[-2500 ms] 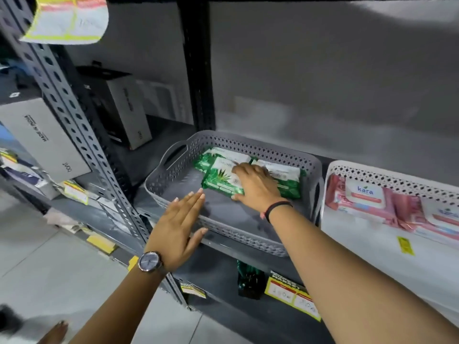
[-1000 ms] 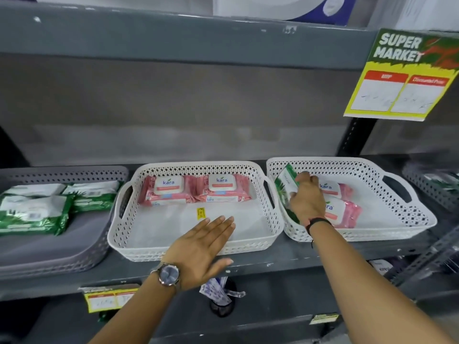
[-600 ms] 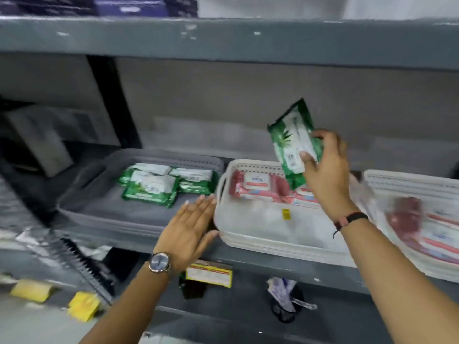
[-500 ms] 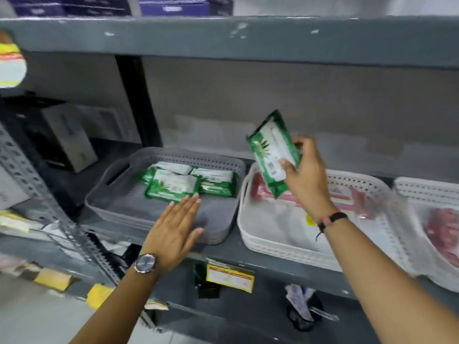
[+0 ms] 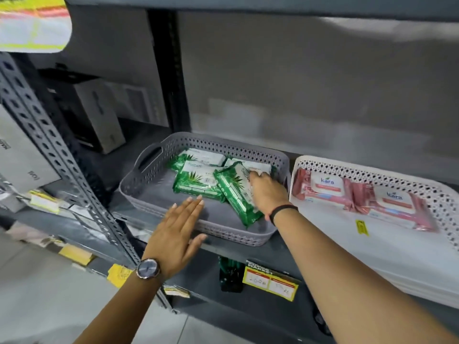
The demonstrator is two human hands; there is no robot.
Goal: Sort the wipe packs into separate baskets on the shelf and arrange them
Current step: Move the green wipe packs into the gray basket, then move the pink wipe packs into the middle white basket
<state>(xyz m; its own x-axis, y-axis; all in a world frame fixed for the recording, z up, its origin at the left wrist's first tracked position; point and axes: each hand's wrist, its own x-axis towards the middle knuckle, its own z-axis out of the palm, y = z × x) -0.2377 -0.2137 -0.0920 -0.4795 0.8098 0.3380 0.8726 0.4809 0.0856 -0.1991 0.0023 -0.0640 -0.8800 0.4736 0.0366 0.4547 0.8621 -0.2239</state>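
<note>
Green wipe pack (image 5: 236, 194) under right hand (image 5: 267, 192) – fingers flat on it – inside grey basket (image 5: 149, 175).

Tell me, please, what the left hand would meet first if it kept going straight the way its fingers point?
Probably the green aloe wipe pack lying flat in the grey basket. The left hand hovers open over the basket's front rim, fingertips pointing at that pack; its height is unclear.
</note>
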